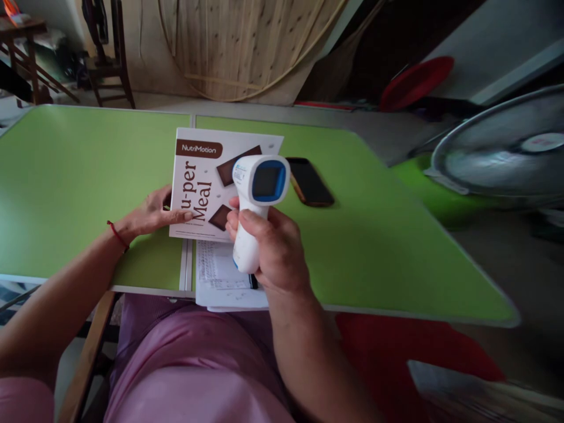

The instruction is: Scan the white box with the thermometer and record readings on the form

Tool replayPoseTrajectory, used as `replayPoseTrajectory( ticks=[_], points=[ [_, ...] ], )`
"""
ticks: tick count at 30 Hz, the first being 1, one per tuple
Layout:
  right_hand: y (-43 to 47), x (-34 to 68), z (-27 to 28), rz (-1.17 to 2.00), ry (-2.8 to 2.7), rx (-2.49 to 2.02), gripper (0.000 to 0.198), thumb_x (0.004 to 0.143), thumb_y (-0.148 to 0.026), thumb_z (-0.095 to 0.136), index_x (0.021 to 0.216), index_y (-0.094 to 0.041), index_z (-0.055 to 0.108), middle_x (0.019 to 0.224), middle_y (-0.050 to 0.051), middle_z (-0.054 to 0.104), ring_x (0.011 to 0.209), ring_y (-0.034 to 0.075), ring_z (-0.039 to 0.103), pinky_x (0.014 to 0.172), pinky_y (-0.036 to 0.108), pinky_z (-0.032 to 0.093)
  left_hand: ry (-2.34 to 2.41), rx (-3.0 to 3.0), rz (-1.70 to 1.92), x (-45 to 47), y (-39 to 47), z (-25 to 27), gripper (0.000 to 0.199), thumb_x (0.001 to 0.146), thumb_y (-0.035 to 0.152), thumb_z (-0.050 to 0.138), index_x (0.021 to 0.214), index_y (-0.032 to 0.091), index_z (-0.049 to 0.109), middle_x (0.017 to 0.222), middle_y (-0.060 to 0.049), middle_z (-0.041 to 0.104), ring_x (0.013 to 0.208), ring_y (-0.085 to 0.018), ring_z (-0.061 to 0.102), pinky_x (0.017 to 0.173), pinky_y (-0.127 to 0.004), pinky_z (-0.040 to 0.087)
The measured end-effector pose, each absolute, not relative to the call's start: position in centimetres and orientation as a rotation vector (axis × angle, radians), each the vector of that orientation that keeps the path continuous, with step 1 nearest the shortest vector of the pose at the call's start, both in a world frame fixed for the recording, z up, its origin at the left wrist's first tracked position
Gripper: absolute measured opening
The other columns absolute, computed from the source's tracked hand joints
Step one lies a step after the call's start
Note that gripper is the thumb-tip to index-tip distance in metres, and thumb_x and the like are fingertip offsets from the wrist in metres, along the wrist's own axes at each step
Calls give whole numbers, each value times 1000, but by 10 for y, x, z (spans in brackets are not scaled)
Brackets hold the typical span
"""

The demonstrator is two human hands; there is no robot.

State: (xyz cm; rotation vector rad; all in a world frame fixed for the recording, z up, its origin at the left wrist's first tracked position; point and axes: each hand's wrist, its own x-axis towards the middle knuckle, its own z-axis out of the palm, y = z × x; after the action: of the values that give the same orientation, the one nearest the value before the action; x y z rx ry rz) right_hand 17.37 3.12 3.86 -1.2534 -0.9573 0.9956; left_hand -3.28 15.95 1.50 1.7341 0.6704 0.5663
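Note:
My right hand (282, 247) is wrapped round the handle of a white and blue infrared thermometer (249, 235), its dark screen turned toward me. Behind it is a white box (198, 200) with brown lettering and pictures of chocolate pieces. My left hand (161, 211) grips this box at its lower left side, thumb across the front and fingers behind. The thermometer overlaps the right part of the box. Written sheets of paper (220, 288) lie under the box at the table's near edge, with a small black object (252, 281) on them, partly hidden.
A black phone (311, 182) lies on the green table (374, 252) right of the box. Beyond the table's right side stands a fan (506, 147), with a red basin (416, 82) behind. A wooden chair (108, 70) stands at the far left.

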Motion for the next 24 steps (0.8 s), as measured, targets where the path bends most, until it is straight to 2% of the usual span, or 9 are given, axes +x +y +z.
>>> replayPoseTrajectory(
  ticks=[9, 24],
  points=[
    [32, 168, 41, 985, -929, -1252, 47, 80, -65, 73, 95, -21, 71, 72, 0, 58, 67, 17, 55, 61, 34, 47, 699, 1739, 555, -33, 160, 14, 63, 76, 60, 88, 119, 17, 72, 116, -14, 78, 121, -37, 70, 96, -49, 62],
    [35, 164, 36, 958, -942, -1251, 49, 81, -68, 72, 99, -22, 69, 72, -1, 57, 65, 16, 52, 59, 33, 45, 737, 1798, 579, -33, 159, 20, 55, 78, 58, 87, 115, 18, 74, 116, -11, 78, 111, -35, 73, 91, -46, 62]
  ],
)
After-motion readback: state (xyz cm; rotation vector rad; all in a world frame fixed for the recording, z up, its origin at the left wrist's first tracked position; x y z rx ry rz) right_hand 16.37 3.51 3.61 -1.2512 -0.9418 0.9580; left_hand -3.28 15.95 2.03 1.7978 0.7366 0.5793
